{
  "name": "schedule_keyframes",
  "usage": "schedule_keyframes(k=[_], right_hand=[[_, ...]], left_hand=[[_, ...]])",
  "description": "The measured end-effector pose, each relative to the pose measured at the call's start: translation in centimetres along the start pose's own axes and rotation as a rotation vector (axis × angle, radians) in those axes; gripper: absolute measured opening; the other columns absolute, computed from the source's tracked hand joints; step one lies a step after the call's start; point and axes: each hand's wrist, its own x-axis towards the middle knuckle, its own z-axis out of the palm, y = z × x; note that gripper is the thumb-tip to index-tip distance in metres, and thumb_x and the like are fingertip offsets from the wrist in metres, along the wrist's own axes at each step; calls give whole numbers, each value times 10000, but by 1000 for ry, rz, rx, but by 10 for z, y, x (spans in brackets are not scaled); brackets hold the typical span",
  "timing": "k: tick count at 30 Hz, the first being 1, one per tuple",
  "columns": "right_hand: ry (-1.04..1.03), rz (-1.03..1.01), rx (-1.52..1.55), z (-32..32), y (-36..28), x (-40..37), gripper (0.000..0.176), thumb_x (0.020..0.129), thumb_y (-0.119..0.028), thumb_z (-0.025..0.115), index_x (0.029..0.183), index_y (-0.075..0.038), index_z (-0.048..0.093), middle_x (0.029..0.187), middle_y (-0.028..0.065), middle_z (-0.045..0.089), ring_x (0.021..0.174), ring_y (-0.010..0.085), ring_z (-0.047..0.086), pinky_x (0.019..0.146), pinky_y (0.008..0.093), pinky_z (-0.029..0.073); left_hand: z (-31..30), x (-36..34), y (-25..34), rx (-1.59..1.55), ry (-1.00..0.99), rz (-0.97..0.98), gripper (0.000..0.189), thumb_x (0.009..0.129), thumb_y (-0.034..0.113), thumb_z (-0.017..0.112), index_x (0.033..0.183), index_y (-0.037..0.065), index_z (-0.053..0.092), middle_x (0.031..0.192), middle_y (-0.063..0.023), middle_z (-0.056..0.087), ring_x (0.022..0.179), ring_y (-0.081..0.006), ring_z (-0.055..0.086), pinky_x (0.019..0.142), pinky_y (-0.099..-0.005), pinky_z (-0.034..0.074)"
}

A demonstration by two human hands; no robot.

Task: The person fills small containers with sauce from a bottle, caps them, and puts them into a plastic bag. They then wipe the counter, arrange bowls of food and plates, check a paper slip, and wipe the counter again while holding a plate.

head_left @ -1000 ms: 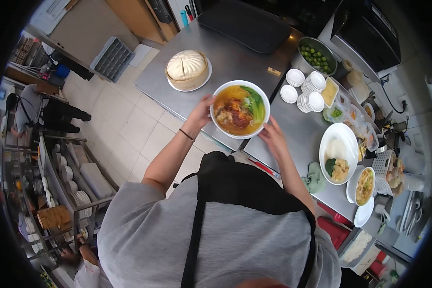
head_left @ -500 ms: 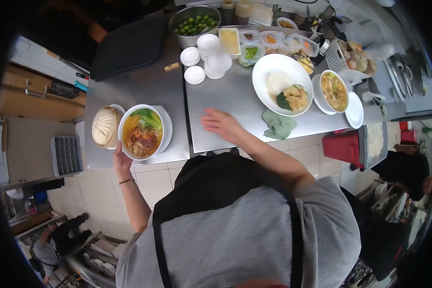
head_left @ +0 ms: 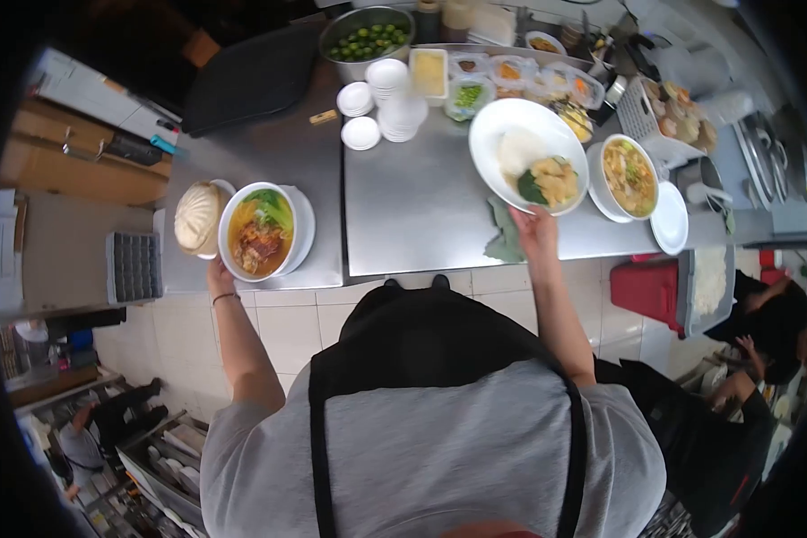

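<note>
At the near left edge of the counter, my left hand [head_left: 220,278] is closed at the lower-left side of a white bowl of noodle soup [head_left: 258,231] with greens and browned meat; its fingertips are partly hidden. That bowl sits over a white saucer [head_left: 303,235]. Left of it is a large pleated bun [head_left: 196,218] in a round holder. My right hand [head_left: 537,235] grips the near rim of a wide white plate [head_left: 493,134] bearing rice, chunky pale-yellow food and dark green vegetable. Below the plate, partly covered, lies a green cloth [head_left: 504,240].
A second soup bowl [head_left: 629,177] and a small white plate [head_left: 669,220] stand at right. Stacked white saucers [head_left: 388,79], a pot of green citrus [head_left: 368,40] and bagged toppings [head_left: 469,97] line the back. A red bin [head_left: 644,291] is below; other people are behind.
My right hand has moved right from over the middle of the counter to the rim of the wide plate. My left hand stays by the noodle soup bowl.
</note>
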Motion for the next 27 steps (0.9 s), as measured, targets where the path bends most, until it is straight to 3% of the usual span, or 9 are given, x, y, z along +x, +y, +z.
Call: schedule_keyframes(k=[3,6,8,11,13,18,23,27], right_hand=[[27,81,-2,-13,-17,-18,410,762,38,466,1140,114,326,1122,220,466,970,341,547,841,412,501],[21,57,-212,-2,-39,-71,591,747,9,506,1280,-74,266,1178,149,457,996,320,539,816,421,500],[6,43,-387,27,-49,-105,600,754,-16,506,1292,-66,247,1172,156,460,1001,304,542,764,409,526],[-119,97,-461,64,-43,-122,591,747,-11,504,1285,-47,261,1153,158,473,992,287,551,721,385,547],[-236,144,-413,99,-22,-128,560,736,-2,506,1256,-17,298,1133,161,486,972,277,563,690,373,559],[-391,295,-363,186,57,-97,501,731,-4,515,1204,5,351,1073,161,527,892,270,590,630,382,553],[-532,424,-467,270,144,-36,510,728,-30,523,1204,-11,340,1045,177,538,841,273,609,666,368,554],[-656,541,-510,316,212,9,523,711,-18,507,1203,-6,329,1043,187,536,852,292,608,708,373,546]], left_hand=[[5,-11,2,-45,-64,66,298,877,141,438,1118,-28,484,1082,-158,558,975,-242,559,840,-335,477],[-21,38,-10,-229,-195,159,270,848,55,469,1107,-21,476,1069,-152,555,935,-240,570,824,-315,492],[-21,70,-10,-312,-44,63,261,843,23,464,1100,-22,466,1053,-151,552,922,-247,570,800,-326,512],[3,47,11,-335,-7,127,250,863,18,406,1104,-36,446,1063,-167,531,927,-283,566,771,-379,536],[9,55,25,-322,45,100,262,869,21,388,1118,-49,434,1079,-186,512,928,-310,564,760,-411,544],[9,90,49,-263,35,89,252,883,41,378,1101,-68,442,1047,-185,527,857,-283,588,721,-376,555],[15,121,72,-257,52,62,267,873,-3,330,1117,-58,423,1067,-194,520,891,-309,579,756,-398,546],[28,135,84,-307,45,34,267,883,17,336,1127,-56,415,1047,-177,523,816,-283,593,690,-366,560]])
